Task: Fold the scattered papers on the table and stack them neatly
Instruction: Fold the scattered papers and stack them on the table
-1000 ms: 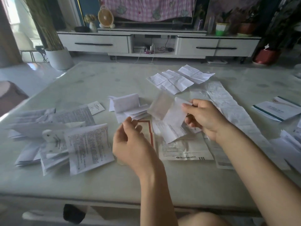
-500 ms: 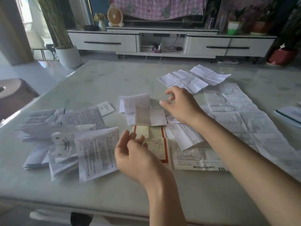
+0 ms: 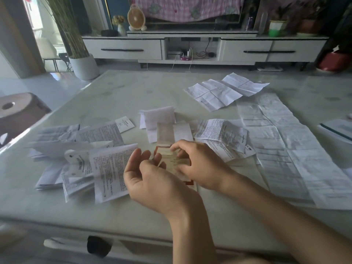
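Red-bordered cream slip newly pinched by right hand, left hand relaxed; folded white sheet stacked, next fold starting.

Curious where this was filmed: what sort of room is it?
Probably a home living room: a long white drawer cabinet, a pink checked cloth draped above it, and a white pot of tall reeds.
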A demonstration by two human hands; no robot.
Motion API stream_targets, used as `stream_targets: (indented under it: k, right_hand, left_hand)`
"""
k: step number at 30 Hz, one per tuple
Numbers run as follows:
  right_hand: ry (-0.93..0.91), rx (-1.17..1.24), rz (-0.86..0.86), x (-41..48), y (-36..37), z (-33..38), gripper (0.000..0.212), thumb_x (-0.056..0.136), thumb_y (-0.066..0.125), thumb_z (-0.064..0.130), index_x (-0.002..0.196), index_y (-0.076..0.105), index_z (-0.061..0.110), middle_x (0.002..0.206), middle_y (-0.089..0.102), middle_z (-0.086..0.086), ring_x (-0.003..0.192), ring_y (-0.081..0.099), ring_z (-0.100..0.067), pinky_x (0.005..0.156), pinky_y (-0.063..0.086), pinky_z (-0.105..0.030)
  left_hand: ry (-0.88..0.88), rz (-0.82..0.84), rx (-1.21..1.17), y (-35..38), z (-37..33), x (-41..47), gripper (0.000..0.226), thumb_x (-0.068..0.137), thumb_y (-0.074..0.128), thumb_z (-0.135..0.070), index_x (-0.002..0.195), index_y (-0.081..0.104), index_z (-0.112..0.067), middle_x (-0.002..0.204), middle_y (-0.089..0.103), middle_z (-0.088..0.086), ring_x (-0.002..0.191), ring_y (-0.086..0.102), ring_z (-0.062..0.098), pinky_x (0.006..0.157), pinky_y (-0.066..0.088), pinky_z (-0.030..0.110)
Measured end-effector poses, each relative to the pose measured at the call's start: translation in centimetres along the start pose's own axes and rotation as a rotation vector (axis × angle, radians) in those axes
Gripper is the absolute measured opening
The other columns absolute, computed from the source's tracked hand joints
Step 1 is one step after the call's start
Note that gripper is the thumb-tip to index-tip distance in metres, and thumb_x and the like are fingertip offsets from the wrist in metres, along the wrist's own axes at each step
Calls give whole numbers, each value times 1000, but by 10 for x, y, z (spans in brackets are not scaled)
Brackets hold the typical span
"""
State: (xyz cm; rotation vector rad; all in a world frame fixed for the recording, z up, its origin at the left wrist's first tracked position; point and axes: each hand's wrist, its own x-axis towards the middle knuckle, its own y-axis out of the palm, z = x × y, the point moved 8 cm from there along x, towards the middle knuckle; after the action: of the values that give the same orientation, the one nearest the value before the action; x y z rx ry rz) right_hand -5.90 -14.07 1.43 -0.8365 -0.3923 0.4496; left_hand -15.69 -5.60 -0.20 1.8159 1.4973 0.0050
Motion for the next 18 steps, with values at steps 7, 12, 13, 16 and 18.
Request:
stream_targets:
  k: [7, 12, 13, 16, 18]
  right_hand:
    - [103, 632, -182, -3, -60, -6, 28, 78, 70, 1, 99, 62, 18, 77, 61, 3, 73, 58, -8, 69, 50, -19]
    - [177, 1019, -127, -13, -79, -18, 29, 80, 64, -1, 104, 60, 15, 78, 63, 2, 72, 62, -8, 61, 51, -17]
    - [188, 1042, -112, -15, -79, -20, 30, 80, 63, -1, 105, 60, 15, 78, 64, 1, 72, 63, -8, 62, 51, -17]
    - [203, 1053, -86, -18, -78, -24, 30, 80, 63, -1, 106, 60, 15, 78, 64, 0, 68, 63, -7, 60, 50, -16]
    - [197, 993, -58, -21, -79, -25, 32, 81, 63, -2, 108, 61, 16, 77, 61, 1, 65, 61, -5, 58, 48, -15]
  left_hand:
    - [151, 30, 111, 5, -14, -10, 30, 85, 52, -2, 109, 52, -19, 120, 55, 6, 113, 55, 20, 96, 48, 32]
    - [-106, 357, 404, 34, 23, -24, 76, 82, 66, -40, 143, 27, -17, 141, 40, 2, 125, 44, 13, 95, 32, 23]
    - [-166, 423, 398, 39, 31, -29, 78, 81, 66, -41, 143, 27, -14, 137, 46, 3, 120, 50, 13, 94, 35, 24]
    - [-247, 532, 399, 45, 43, -35, 62, 84, 67, -31, 135, 41, -7, 117, 62, 8, 105, 62, 16, 97, 46, 32]
    - [-184, 534, 421, 45, 40, -35, 45, 85, 65, -15, 126, 46, -13, 111, 64, 7, 104, 62, 17, 98, 46, 34]
